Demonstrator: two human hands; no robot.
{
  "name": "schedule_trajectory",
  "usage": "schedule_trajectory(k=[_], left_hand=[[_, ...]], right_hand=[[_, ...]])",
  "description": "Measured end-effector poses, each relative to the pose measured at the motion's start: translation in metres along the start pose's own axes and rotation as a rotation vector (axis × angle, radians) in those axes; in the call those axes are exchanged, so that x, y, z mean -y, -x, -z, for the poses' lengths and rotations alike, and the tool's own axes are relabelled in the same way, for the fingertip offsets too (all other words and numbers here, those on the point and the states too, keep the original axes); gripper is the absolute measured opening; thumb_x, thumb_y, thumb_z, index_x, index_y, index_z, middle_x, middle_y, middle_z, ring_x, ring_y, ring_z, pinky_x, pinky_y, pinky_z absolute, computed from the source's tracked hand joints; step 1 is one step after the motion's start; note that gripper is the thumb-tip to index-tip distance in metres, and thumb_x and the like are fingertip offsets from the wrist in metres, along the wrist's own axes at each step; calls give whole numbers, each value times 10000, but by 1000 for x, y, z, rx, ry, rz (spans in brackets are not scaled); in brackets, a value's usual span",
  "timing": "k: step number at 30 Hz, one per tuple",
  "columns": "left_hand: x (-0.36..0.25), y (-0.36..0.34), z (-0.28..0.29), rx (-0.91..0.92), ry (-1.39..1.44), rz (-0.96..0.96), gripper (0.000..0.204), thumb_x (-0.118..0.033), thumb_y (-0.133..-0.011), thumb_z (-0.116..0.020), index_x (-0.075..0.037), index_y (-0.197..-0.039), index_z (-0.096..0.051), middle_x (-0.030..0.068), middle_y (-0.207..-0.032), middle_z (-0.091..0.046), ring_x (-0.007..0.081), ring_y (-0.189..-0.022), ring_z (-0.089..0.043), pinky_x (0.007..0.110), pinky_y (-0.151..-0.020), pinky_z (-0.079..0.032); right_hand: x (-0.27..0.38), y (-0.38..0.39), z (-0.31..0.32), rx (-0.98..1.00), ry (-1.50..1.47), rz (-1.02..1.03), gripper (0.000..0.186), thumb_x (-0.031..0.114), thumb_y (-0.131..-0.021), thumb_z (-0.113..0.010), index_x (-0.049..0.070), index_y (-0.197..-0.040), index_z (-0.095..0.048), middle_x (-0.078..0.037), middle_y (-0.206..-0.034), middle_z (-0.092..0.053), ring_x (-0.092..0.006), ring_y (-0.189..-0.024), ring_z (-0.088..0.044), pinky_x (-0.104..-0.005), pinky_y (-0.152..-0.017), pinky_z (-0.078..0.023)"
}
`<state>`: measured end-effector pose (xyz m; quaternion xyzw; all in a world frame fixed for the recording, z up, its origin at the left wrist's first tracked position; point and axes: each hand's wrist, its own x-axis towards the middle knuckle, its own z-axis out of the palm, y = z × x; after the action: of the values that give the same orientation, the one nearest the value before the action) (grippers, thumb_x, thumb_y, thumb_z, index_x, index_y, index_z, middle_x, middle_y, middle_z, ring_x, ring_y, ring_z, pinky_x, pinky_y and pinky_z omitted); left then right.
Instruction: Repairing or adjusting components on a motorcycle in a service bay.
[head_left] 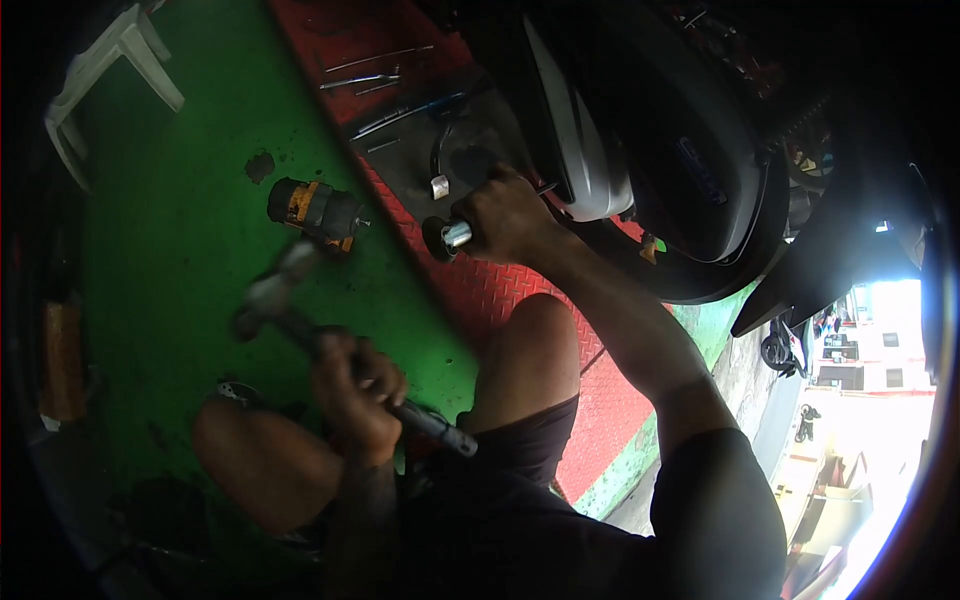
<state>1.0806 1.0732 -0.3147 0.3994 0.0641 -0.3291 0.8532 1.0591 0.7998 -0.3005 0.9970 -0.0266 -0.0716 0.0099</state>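
My left hand (355,395) grips a hammer (420,420), raised over the green floor, its blurred head (270,295) up to the left. At the scooter's lower side, my right hand (510,215) is closed around a tool (458,234) with a shiny metal end and a dark round collar. A thin dark shaft pokes out beyond my fingers toward the silver-grey housing (590,180); whether it touches cannot be told. A yellow-and-black power tool (310,210) lies on the floor left of my right hand. Wrenches and bars (365,80) lie on the red platform (500,290).
The dark scooter (720,200) fills the upper right, its rear tyre low beside my right forearm. A white plastic stool (115,50) stands at the upper left, a brown block (62,365) at the left edge. My bent knees are below. Another two-wheeler (780,350) stands in bright light at right.
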Motion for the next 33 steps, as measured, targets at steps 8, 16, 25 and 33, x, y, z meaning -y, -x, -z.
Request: schedule_trajectory(k=[8, 16, 25, 33], left_hand=[[61, 2, 8, 65, 20, 11, 437, -431, -1075, -469, -143, -755, -396, -49, -571, -330, 76, -401, -308, 255, -386, -282], [61, -6, -5, 151, -121, 289, 453, -443, -1056, -520, -127, -759, -392, -49, -557, -350, 61, -404, -343, 246, -374, -278], [19, -9, -7, -35, 227, -244, 400, -459, -1072, -459, -148, -824, -412, -44, -568, -337, 70, -414, -316, 255, -375, -257], [48, -19, 41, 72, -213, 125, 430, -414, -1055, -530, -131, -771, -374, -53, -575, -340, 59, -434, -345, 254, -393, -293]], right_hand=[[4, -4, 15, 240, 42, 34, 137, 261, -727, -674, 151, -757, -751, -119, -740, -705, -304, -716, -698, -434, -927, -466], [-2, -8, 18, 165, -29, 20, 109, 240, -670, -679, 172, -729, -741, -126, -693, -700, -336, -706, -684, -431, -933, -486], [-2, -17, 33, 311, -142, -17, 155, 261, -714, -696, 140, -791, -755, -143, -759, -719, -355, -758, -699, -461, -837, -528], [3, -1, 24, 347, -140, -104, 176, 265, -768, -746, 109, -849, -733, -142, -866, -732, -344, -858, -707, -469, -825, -528]])
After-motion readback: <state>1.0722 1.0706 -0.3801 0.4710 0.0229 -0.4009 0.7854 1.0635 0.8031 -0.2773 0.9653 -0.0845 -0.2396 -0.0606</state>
